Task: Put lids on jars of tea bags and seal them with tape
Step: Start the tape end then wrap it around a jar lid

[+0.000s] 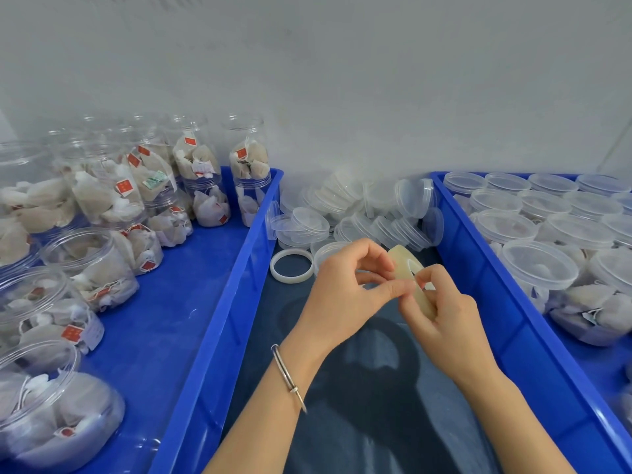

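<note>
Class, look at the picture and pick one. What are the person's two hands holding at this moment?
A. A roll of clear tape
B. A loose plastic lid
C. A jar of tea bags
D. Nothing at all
A. Both the left hand and the right hand hold the roll of clear tape between them, their fingers pinching at its edge, while the loose lids lie untouched behind.

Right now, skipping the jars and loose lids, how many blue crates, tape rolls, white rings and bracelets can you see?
blue crate: 2, one left, one right
tape roll: 1, pinched between the left hand and the right hand
white ring: 1, lying flat between the crates
bracelet: 1, on the left wrist
Total: 5
</note>
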A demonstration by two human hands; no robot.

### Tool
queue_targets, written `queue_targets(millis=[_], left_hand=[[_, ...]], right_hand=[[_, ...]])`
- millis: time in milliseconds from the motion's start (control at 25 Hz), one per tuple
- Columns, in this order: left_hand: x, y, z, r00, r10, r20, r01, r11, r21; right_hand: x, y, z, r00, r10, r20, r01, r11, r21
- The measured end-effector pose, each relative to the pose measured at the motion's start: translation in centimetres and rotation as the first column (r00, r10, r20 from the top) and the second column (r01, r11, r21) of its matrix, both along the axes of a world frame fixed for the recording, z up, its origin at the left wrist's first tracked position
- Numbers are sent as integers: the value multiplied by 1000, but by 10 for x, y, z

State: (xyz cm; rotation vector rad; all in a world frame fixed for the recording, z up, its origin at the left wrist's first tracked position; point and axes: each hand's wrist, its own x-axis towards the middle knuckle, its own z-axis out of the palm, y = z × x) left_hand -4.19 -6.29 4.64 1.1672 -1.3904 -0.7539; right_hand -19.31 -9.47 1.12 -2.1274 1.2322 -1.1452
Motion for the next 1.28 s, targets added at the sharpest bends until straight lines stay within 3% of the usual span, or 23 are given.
queue_targets(millis=[120, 240, 320, 360, 560, 640, 920, 1280], left_hand=[[-7, 3, 7, 992, 72, 99, -71, 997, -22], [-1, 7, 27, 915, 275, 294, -177, 931, -318], [20, 9, 39, 872, 416, 257, -247, 829, -502], [32, 12, 39, 869, 451, 206, -293, 802, -520], [50, 27, -23, 896, 418, -153, -434, 896, -96], [52, 26, -51, 871, 434, -229, -449, 893, -15], [54, 12, -84, 753, 516, -408, -539, 840, 67], [61, -4, -93, 757, 508, -410, -535, 843, 57]], right_hand=[[-1, 4, 4, 999, 37, 0, -37, 999, -29], [-8, 4, 11, 993, 112, -28, -114, 989, -98], [-16, -4, 19, 992, 55, -112, -74, 981, -179], [-19, -7, 23, 985, 1, -175, -42, 972, -231], [-24, -15, 19, 830, -170, -532, -71, 913, -403], [-20, -18, 9, 768, -185, -613, -99, 911, -399], [-11, -32, 2, 719, -266, -642, -105, 872, -479], [-6, -38, 4, 720, -230, -655, -131, 882, -453]])
